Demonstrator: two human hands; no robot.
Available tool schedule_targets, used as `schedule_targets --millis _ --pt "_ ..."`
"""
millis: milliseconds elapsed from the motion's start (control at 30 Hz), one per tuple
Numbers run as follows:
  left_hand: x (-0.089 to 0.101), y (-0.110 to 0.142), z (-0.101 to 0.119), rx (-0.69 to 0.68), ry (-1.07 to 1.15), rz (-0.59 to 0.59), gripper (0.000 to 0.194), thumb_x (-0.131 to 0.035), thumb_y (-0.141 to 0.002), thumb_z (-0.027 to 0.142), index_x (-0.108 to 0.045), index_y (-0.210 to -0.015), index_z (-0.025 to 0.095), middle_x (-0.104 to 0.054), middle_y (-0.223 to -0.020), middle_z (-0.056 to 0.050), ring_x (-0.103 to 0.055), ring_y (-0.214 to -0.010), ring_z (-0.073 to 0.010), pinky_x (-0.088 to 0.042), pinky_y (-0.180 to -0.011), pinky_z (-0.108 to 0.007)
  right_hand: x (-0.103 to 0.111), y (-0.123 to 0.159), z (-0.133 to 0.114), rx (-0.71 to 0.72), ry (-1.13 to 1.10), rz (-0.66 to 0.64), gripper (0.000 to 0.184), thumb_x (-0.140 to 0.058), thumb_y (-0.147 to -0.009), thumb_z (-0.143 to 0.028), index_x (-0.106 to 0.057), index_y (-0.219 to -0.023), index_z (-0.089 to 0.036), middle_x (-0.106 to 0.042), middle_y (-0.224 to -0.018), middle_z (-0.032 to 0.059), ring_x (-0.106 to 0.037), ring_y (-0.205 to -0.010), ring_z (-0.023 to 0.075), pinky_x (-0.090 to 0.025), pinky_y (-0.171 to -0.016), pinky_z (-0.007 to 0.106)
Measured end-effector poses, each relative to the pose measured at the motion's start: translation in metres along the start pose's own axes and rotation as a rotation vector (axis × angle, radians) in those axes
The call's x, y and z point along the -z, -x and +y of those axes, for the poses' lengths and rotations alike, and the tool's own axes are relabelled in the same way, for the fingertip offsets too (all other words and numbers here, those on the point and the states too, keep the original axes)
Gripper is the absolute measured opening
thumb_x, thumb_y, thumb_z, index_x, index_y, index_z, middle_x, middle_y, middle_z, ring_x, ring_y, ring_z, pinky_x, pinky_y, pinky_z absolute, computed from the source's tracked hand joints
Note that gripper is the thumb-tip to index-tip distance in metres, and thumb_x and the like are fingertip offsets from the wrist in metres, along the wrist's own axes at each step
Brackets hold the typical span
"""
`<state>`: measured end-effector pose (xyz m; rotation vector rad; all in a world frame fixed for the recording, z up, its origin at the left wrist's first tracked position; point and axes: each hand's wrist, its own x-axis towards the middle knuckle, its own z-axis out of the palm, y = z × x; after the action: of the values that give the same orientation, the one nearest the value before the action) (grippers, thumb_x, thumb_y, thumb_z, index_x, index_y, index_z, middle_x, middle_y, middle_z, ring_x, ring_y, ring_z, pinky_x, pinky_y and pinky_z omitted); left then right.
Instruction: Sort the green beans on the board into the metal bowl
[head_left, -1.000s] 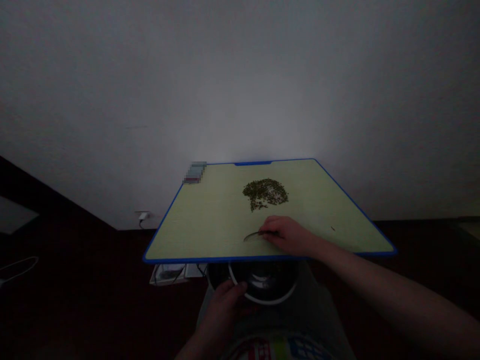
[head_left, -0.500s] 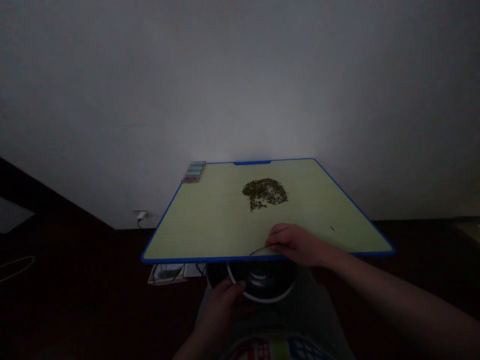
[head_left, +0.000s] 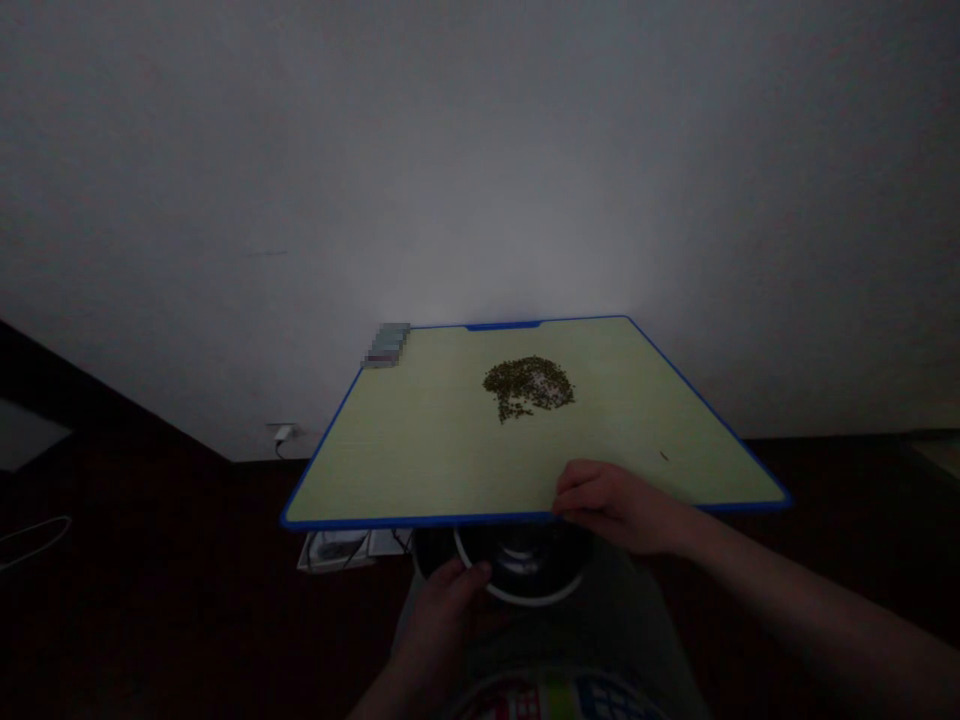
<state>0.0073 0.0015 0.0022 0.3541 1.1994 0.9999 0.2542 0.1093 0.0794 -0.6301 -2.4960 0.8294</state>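
One bowl is gripped by the left hand; the right hand's fingers, contents unclear, pinch at the table edge.

We observe the left hand gripping the bowl at its rim, below the worktop's near edge. We find the right hand at that edge, fingers drawn together; any item within is indiscernible. We note a loose patch of dark grains mid-worktop, apart from both hands.
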Motion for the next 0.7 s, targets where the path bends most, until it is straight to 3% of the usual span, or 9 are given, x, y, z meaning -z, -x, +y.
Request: schedule_targets --millis 200,333,700 --pt "-0.003 0.005 0.005 0.001 0.048 -0.087 0.013 -0.074 -0.074 0.028 -0.075 -0.08 0.017 -0.081 -0.091 -0.01 -0.073 -0.088 -0.0273 -0.057 -0.079 -0.038 0.007 0.001 0.014 -0.136 0.082 0.111 0.023 -0.05 -0.095 -0.022 -0.072 -0.098 -0.016 -0.066 -0.087 0.0076 -0.062 -0.08 0.0164 -0.048 -0.071 0.029" --pt "-0.005 0.007 0.007 0.011 0.019 -0.062 0.015 -0.073 -0.074 0.028 -0.075 -0.084 0.017 -0.081 -0.09 -0.01 -0.073 -0.087 -0.0274 -0.057 -0.078 -0.039 0.009 -0.002 0.026 -0.26 0.184 0.219 0.022 -0.051 -0.093 -0.022 -0.072 -0.097 -0.017 -0.068 -0.086 0.0079 -0.063 -0.08 0.018 -0.048 -0.072 0.031" --pt "-0.003 0.003 0.004 0.009 0.012 -0.097 0.02 -0.075 -0.073 0.031 -0.075 -0.088 0.017 -0.081 -0.097 -0.011 -0.073 -0.094 -0.0301 -0.057 -0.08 -0.041 0.027 -0.028 0.052 -0.391 0.358 0.431 0.023 -0.052 -0.085 -0.022 -0.073 -0.093 -0.018 -0.07 -0.085 0.0076 -0.064 -0.076 0.0193 -0.047 -0.07 0.031"
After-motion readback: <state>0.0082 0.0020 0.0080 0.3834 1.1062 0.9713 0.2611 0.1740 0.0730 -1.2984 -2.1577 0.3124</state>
